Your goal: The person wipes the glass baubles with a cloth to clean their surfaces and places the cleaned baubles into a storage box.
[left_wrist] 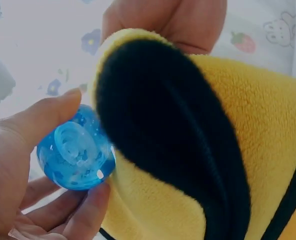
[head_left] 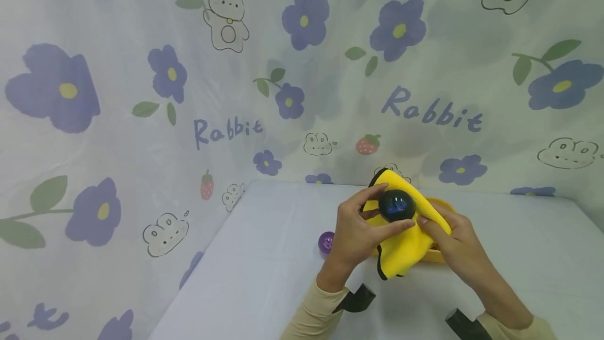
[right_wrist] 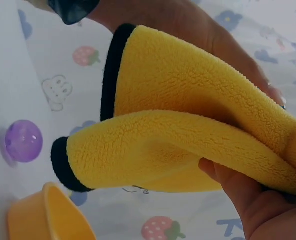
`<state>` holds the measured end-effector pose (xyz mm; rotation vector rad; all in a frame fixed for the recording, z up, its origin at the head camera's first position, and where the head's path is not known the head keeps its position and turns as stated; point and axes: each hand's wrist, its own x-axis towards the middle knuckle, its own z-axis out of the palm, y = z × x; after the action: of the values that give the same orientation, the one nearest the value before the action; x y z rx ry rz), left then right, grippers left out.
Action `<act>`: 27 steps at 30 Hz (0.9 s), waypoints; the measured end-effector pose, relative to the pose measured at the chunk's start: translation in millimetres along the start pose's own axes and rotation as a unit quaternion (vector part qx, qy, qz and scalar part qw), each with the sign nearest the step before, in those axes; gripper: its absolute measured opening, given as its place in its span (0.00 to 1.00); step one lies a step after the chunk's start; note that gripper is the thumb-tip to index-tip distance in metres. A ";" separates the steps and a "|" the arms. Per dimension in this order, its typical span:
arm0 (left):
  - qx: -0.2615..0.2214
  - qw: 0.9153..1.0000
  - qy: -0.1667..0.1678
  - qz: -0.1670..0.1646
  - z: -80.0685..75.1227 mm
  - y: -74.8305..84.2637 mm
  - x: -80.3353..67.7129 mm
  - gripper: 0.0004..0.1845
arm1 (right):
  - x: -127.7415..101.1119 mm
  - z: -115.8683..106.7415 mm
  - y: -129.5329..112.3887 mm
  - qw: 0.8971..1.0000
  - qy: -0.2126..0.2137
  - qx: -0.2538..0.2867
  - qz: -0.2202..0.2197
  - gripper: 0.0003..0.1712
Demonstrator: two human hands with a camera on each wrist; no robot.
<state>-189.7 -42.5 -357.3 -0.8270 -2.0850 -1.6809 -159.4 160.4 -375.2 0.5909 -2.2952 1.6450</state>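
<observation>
My left hand (head_left: 389, 208) pinches a translucent blue ball (head_left: 397, 204) between the thumb and the fingers, above the table. In the left wrist view the blue ball (left_wrist: 77, 156) touches a yellow cloth (left_wrist: 258, 130) with a black border. My right hand (head_left: 431, 227) grips that yellow cloth (head_left: 403, 248), folded over, and holds it against the ball. The right wrist view shows the cloth (right_wrist: 188, 125) bunched in my right hand (right_wrist: 248, 200); its thumb is hidden under the fabric.
A small purple ball (head_left: 326, 242) lies on the pale table (head_left: 264, 256), left of my hands. A yellow bowl (head_left: 447, 208) stands behind the cloth, and its rim (right_wrist: 48, 215) shows in the right wrist view. Flower-printed fabric walls enclose the back and left.
</observation>
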 end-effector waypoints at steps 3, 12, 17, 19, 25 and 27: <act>0.012 1.000 0.007 0.007 -0.3 -0.6 0.4 0.36 | -0.9 -0.2 -2.0 1.000 0.008 -0.018 0.005 0.18; 0.045 0.999 0.020 -0.012 -1.8 -2.2 2.1 0.36 | -4.7 -3.5 -9.2 0.996 0.043 -0.076 0.011 0.22; 0.057 0.998 0.021 -0.034 -2.8 -3.6 3.0 0.35 | -7.4 -4.1 -13.1 0.993 0.064 -0.103 -0.006 0.24; 0.055 0.997 0.019 -0.043 -3.0 -4.6 3.5 0.34 | -8.5 -4.1 -14.6 0.992 0.069 -0.110 -0.012 0.25; 0.026 0.997 -0.007 -0.066 -2.9 -4.7 2.4 0.32 | -9.9 -1.5 -16.8 0.989 0.073 -0.113 -0.058 0.26; 0.018 0.997 -0.021 -0.073 -2.9 -4.3 2.1 0.31 | -9.3 -0.5 -16.8 0.987 0.076 -0.116 -0.079 0.27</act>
<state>-194.4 -45.5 -358.6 -0.7212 -2.2468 -1.7079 -143.3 157.8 -365.0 0.5576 -2.2229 1.2826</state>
